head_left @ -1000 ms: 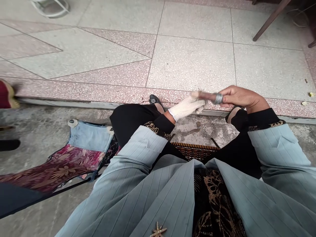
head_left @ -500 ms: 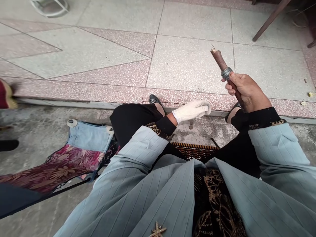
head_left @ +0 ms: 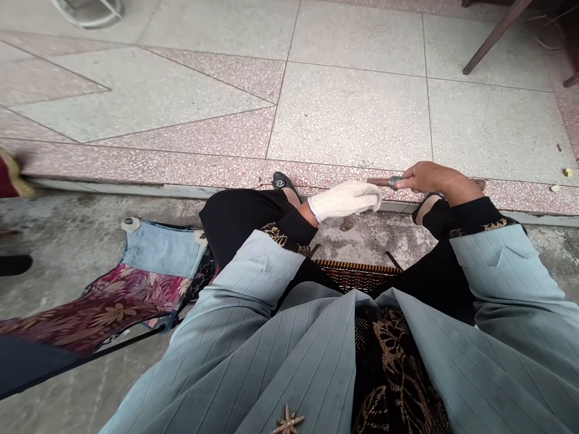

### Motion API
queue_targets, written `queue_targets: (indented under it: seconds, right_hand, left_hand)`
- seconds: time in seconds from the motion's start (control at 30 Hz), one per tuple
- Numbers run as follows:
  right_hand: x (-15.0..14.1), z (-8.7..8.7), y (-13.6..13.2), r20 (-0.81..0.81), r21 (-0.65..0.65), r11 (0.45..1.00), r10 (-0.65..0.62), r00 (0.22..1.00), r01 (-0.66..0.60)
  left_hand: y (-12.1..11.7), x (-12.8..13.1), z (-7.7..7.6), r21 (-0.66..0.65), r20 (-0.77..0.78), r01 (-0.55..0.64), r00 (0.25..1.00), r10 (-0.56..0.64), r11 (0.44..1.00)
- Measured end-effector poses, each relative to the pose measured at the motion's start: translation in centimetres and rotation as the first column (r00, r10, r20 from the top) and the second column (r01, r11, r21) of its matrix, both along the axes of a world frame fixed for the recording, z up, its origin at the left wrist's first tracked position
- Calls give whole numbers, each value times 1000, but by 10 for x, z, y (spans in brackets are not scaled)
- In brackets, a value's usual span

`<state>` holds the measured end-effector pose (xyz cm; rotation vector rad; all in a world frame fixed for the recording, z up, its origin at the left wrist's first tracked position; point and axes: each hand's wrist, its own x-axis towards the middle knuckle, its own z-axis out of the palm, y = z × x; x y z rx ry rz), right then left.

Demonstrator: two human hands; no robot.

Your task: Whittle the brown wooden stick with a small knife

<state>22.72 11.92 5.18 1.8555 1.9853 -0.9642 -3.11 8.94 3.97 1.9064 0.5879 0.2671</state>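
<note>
My right hand (head_left: 434, 179) is closed around a short brown wooden stick (head_left: 379, 181) with a coil of grey wire (head_left: 394, 182) wound about it. The stick lies nearly level, and its far end pokes out past my wrist. My left hand (head_left: 347, 200), in a white knit glove, has its fingers curled just beside the stick's left end; whether they touch it I cannot tell. Below the glove shows a small round brown end (head_left: 346, 226) of something. What the gloved fingers hold is hidden.
A tiled step (head_left: 348, 120) runs ahead of my feet, with rough concrete (head_left: 58, 235) below. A folding chair with floral cloth (head_left: 131, 289) stands at my left. A wicker edge (head_left: 357, 274) shows between my legs. Wooden furniture legs (head_left: 495, 39) are at the far right.
My right hand has come down and turned, bringing the stick from a raised slant to nearly level beside the glove. My left hand has shifted slightly left.
</note>
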Motion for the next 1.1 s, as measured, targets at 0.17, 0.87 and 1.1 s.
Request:
queue_targets:
  seconds: [0.17,0.87,1.1]
  right_hand:
    - [-6,5,-9,-336,-344,882,206,919,-323]
    - [-8,11,-4,-433,322,852,-255,865,413]
    - [-7,3,-6,-112,56,998,-10,994,17]
  left_hand:
    - [13,-9,-4,21,24,-100,995,100,995]
    - [-3,11,-18,-160,117,-19,992,38,987]
    - [0,7,-14,31,-13,22,1000,-22,999]
